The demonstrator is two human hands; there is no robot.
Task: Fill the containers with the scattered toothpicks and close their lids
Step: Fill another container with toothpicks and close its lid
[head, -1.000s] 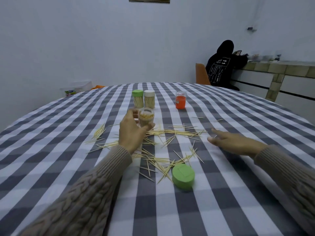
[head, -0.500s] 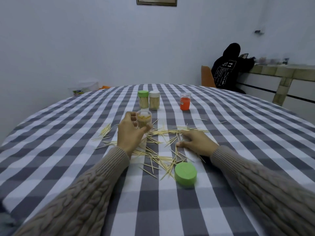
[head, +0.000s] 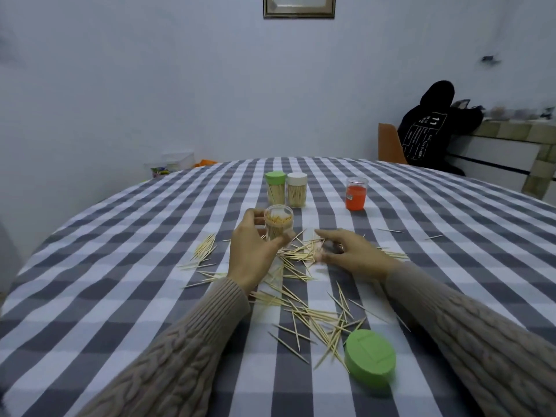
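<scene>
My left hand (head: 252,257) grips a clear open container (head: 278,221) that stands upright and holds toothpicks. Just to its right, my right hand (head: 350,252) pinches a few toothpicks out of the pile on the cloth. Scattered toothpicks (head: 313,314) lie across the checked table, with a smaller bunch (head: 204,248) to the left. A loose green lid (head: 370,358) lies near the front. Behind stand a green-lidded container (head: 275,188), a white-lidded container (head: 297,189) and an orange container (head: 356,194) that has no lid on it.
The round table (head: 120,266) carries a grey and white checked cloth. A person in a black hoodie (head: 430,130) sits at the back right on an orange chair (head: 389,147), beside a tiled counter (head: 511,136). Plastic boxes (head: 174,164) sit behind the table's far left edge.
My right hand has come in from the right side of the table to the toothpick pile beside the container and closed on a few toothpicks. My left hand has kept hold of the container.
</scene>
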